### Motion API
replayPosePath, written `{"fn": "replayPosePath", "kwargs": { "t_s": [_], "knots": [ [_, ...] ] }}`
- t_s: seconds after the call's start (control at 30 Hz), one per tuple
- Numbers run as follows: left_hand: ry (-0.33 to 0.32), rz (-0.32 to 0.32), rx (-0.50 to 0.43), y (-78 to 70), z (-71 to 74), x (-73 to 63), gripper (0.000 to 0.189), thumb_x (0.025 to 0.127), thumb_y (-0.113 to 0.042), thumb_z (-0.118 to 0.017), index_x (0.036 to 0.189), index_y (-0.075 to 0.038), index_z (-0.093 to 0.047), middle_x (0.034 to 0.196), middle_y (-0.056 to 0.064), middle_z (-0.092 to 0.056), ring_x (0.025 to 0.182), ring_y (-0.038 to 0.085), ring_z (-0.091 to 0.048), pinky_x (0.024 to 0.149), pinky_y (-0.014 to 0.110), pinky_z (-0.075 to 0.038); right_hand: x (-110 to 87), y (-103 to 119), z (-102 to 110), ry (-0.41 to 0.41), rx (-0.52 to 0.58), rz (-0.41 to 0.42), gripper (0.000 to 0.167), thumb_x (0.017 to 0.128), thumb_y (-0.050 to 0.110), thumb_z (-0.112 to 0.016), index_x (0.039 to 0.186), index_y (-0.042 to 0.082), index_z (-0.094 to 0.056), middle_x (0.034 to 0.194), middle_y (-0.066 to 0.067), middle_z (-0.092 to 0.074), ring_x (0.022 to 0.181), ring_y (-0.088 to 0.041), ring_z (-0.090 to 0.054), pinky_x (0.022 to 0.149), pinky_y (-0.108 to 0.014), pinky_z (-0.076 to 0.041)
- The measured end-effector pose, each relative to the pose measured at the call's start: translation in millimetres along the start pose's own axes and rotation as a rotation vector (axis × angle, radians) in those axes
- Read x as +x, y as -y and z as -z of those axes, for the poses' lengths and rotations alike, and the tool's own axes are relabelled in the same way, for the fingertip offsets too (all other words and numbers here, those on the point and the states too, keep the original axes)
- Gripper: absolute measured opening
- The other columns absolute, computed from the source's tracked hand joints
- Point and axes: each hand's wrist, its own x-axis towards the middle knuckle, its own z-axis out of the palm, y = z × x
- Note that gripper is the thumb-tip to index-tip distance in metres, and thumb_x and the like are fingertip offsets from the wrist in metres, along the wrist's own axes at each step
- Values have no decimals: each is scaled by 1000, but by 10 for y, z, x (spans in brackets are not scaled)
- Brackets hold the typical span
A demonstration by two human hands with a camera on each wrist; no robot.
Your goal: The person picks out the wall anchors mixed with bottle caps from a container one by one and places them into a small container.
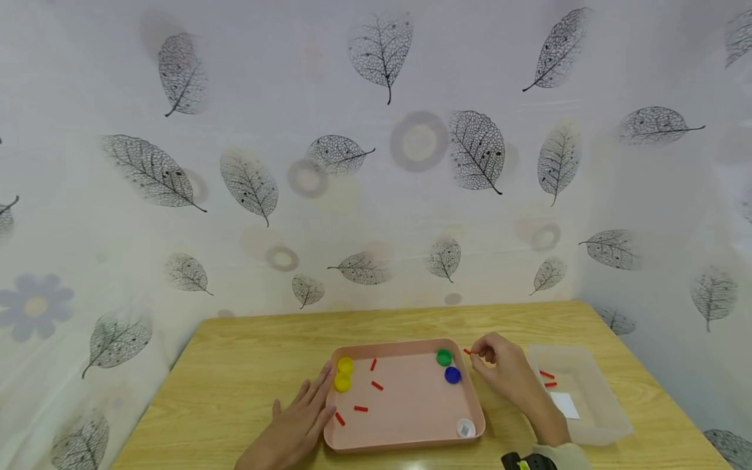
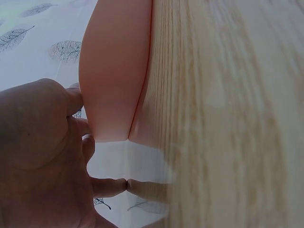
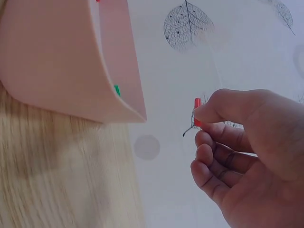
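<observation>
Right wrist, red stick between fingers

A smooth, plastic-looking stick in the right grip; left of that grip, a matt plastic tray; right of it, a frosted, translucent plastic box; beneath, a glossy wood-grain worktop.

Wears pale beige sleeve on right arm, ending near wrist. Also has black unit there with small yellow-green patch, cropped by head view's lower edge, full shape unclear. Shows bare left hand, bare right hand
</observation>
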Motion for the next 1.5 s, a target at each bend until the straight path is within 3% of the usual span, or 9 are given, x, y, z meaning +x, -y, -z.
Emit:
{"fn": "replayPosePath", "kwargs": {
  "t_s": [0.27, 1.13, 1.5],
  "knots": [
    [4, 9, 4, 11, -5, 5, 65, 109, -56, -30, 167, -28, -15, 172, -11, -9, 150, 42, -29, 94, 92, -9, -19, -136, 94, -63, -50, 7, 22, 76, -7, -80, 83, 9, -67, 75, 6, -56, 66, -9, -51, 56, -24, -45],
    [-15, 3, 20, -18, -12, 14, 65, 110, -55, -30, 167, -26, -16, 172, -6, -13, 150, 41, -29, 97, 90, -10, -190, -459, 605, -35, -140, -216, 3, 92, 5, -72, 92, 6, -70, 78, 2, -59, 69, -8, -50, 56, -27, -46],
    [-2, -1, 14, 28, -23, 11, 67, 109, -57, -30, 167, -26, -15, 172, -8, -11, 149, 43, -30, 93, 93, -9, -258, -554, 731, -2, -153, -301, 6, 93, 8, -71, 95, 3, -69, 78, 1, -61, 68, -7, -50, 57, -26, -46]
  ]
}}
